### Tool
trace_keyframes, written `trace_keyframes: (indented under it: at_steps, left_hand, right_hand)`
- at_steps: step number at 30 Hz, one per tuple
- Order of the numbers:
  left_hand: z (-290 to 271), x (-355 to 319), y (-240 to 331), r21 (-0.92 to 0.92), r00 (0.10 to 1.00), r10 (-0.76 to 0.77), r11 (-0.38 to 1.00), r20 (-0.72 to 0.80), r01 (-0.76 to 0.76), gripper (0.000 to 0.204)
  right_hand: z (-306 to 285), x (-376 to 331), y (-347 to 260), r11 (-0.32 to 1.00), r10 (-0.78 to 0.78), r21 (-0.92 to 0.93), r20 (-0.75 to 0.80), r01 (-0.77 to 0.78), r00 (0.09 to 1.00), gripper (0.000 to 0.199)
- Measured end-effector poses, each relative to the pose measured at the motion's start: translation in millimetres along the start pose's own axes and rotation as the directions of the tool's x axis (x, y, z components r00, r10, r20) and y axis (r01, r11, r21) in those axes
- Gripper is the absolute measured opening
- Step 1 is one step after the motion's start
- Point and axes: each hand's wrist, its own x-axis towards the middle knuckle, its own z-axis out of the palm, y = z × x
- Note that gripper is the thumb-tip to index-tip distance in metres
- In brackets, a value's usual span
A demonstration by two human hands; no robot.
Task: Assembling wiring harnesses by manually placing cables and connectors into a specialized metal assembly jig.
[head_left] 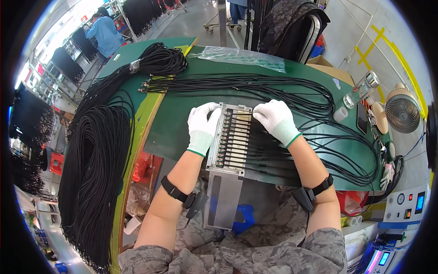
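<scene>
A long metal fixture with a row of several pale slots stands at the table's near edge in front of me. Black cables run out of its right side, their ends lying in the slots. My left hand, in a white glove, has its fingers curled against the fixture's upper left edge. At the upper right corner, my right hand, gloved too, pinches the topmost black cable beside its slot; the fingertips partly hide it. Below the fixture, a clear plate extends toward my lap.
Bundled black cables hang over the table's left side. More cables lie looped across the green table, behind them a plastic bag. At right stand a glass bottle, a white cup and a fan. A person works far left.
</scene>
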Motion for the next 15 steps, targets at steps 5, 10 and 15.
trace_keyframes:
  at_steps: [5,10,15]
  left_hand:
    - [3.6,1.3,-10.7,0.074,0.998,0.065,0.995,0.001,-0.065,0.021]
    - [8.9,0.6,-19.4,0.063,0.995,0.094,0.994,-0.015,-0.093,0.021]
    - [9.0,1.2,-20.1,0.045,0.993,0.111,0.993,-0.027,-0.11,0.021]
  right_hand:
    - [5.8,1.6,2.9,0.999,-0.006,-0.052,0.033,0.008,0.999,0.014]
    - [8.7,4.1,3.4,0.986,-0.026,-0.163,0.011,0.028,1.0,0.013]
    - [7.0,6.3,0.7,0.97,-0.018,-0.242,0.01,0.02,1.0,0.014]
